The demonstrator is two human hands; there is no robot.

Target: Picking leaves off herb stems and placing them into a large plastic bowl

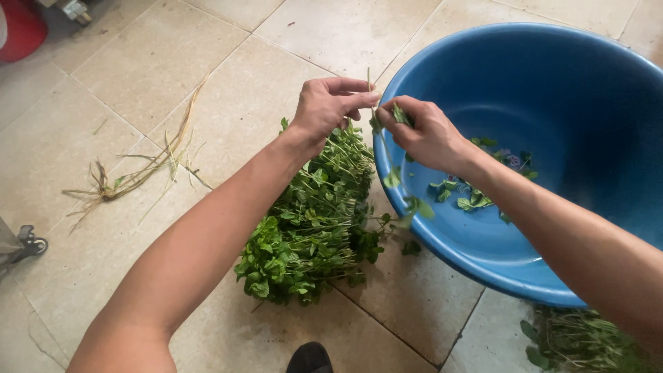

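My left hand (330,105) pinches the top of a thin green herb stem (378,123) over the near rim of a big blue plastic basin (483,255). My right hand (425,135) grips the same stem lower down, with small leaves between its fingers. A few picked green leaves (469,197) lie inside the basin. A large bunch of leafy green herbs (311,221) lies on the tiled floor just left of the basin, under my left forearm.
Bare stripped stems and dry stalks (131,173) lie scattered on the beige tiles at left. More green stalks (580,338) sit at the bottom right below the basin. A red container (21,27) is at the top left corner. A dark shoe tip (309,358) shows at the bottom.
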